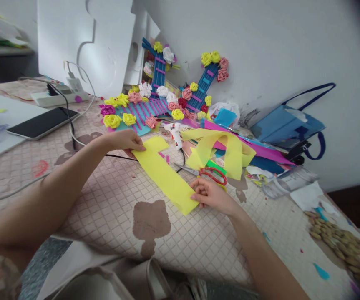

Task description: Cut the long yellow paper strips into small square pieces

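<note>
A long yellow paper strip (pixel 164 173) lies flat on the patterned tablecloth. My left hand (pixel 126 141) rests on its far end, fingers stretched flat and pressing the paper down. My right hand (pixel 209 193) pinches the near end of the same strip, fingers curled on its edge. Red-handled scissors (pixel 212 175) lie just beyond my right hand. A white glue gun (pixel 176 134) lies behind the strip.
Curled yellow strips (pixel 226 150) and pink and blue paper sheets (pixel 261 152) are piled at the back right. A blue craft frame with paper flowers (pixel 154 106) stands behind. A phone (pixel 42 123), power strip (pixel 57 96), blue bag (pixel 288 125) and peanuts (pixel 336 241) surround the work area.
</note>
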`<state>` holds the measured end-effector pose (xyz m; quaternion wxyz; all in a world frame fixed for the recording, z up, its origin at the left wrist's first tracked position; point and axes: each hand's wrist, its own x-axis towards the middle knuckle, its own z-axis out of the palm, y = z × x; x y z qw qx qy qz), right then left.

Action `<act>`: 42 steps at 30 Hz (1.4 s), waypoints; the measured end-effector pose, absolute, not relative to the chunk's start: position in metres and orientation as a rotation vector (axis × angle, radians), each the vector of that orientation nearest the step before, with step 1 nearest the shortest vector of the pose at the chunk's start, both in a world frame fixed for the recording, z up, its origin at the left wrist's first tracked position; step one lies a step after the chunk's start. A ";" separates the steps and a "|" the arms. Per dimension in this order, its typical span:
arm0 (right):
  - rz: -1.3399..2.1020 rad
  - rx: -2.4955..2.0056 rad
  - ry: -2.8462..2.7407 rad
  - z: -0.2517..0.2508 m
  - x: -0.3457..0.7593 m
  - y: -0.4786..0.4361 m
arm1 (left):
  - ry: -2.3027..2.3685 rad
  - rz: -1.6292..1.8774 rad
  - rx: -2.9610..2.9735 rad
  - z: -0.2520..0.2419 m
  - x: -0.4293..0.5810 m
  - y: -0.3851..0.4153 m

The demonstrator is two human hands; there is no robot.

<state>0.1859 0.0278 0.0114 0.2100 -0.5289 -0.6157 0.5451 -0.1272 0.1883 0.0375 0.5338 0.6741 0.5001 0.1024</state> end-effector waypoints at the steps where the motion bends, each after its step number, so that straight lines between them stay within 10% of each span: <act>1: 1.506 -1.475 -1.723 0.011 0.185 0.027 | 1.197 0.253 1.607 0.037 -0.129 0.189; 10: 0.852 -1.386 -1.706 0.017 0.180 0.025 | 1.208 0.262 1.644 0.028 -0.134 0.198; 19: 1.541 -0.938 -1.660 0.012 0.176 0.025 | 1.225 0.249 1.668 0.029 -0.132 0.197; 42: 1.915 -1.053 -1.655 0.009 0.183 0.028 | 1.235 0.261 1.699 0.024 -0.132 0.200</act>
